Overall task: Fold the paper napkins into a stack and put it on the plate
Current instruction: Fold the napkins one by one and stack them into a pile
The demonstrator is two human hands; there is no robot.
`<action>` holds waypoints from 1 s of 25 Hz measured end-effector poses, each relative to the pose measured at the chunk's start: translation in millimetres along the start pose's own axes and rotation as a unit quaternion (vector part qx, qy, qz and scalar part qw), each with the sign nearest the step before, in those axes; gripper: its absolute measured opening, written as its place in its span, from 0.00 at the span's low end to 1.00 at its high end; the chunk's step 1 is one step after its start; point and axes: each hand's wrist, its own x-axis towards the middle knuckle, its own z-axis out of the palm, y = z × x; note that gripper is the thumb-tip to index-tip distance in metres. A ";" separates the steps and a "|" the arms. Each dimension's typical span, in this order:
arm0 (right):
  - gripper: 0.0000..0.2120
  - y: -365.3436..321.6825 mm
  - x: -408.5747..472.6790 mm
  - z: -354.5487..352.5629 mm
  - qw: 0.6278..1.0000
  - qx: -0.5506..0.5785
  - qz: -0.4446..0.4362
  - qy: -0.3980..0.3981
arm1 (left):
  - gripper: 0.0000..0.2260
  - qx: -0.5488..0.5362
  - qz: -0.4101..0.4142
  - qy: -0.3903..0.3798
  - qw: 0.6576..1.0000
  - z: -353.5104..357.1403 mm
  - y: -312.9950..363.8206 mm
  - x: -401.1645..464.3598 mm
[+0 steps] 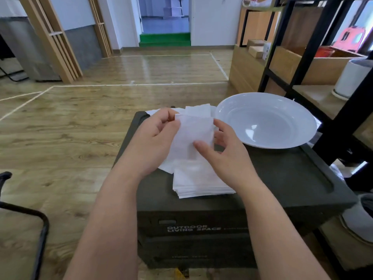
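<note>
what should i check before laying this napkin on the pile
1. Napkin held by both hands: left hand, right hand: ok.
2. Fold finished and edges even: cannot tell.
3. Folded stack lies neat on the dark box: ok.
4. Plate has nothing in it, ready for the stack: ok.
5. Unfolded napkins left behind the hands: not ok, more to fold.

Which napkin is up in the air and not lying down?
The napkin pinched between the left hand and right hand. The folded stack and the loose napkins behind lie on the dark box.
</note>
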 end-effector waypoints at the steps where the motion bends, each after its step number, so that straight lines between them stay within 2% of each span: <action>1: 0.31 -1.8 0.3 -2.7 0.999 0.037 0.008 0.001 | 0.08 -0.036 -0.005 -0.027 0.999 1.8 0.8 -0.1; 4: 0.13 -3.5 0.0 -14.9 0.986 0.160 0.055 -0.006 | 0.09 -0.110 -0.033 -0.039 0.993 7.9 -0.9 1.8; 6: 0.08 -2.8 0.1 -19.7 0.978 0.188 0.091 0.003 | 0.09 -0.115 -0.075 -0.016 0.990 11.1 -3.9 2.5; 9: 0.12 4.9 5.6 -19.9 0.988 0.105 0.106 0.047 | 0.11 -0.012 -0.126 0.006 0.992 16.3 -15.7 3.0; 12: 0.19 12.4 6.1 -16.5 0.994 -0.017 0.102 0.041 | 0.13 0.107 -0.181 0.037 0.977 18.0 -28.2 3.8; 14: 0.19 16.2 6.0 -16.2 0.989 -0.096 0.104 0.042 | 0.15 0.165 -0.215 0.015 0.963 17.9 -33.1 3.2; 16: 0.17 18.2 7.7 -15.7 0.978 -0.170 0.108 0.047 | 0.13 0.215 -0.233 -0.003 0.948 18.5 -35.5 2.2; 21: 0.15 22.8 8.8 -12.3 0.960 -0.255 0.106 0.049 | 0.09 0.243 -0.260 -0.004 0.935 21.1 -36.9 2.9; 25: 0.13 27.0 8.5 -9.6 0.955 -0.269 0.116 0.053 | 0.12 0.266 -0.275 -0.001 0.924 22.0 -39.1 3.0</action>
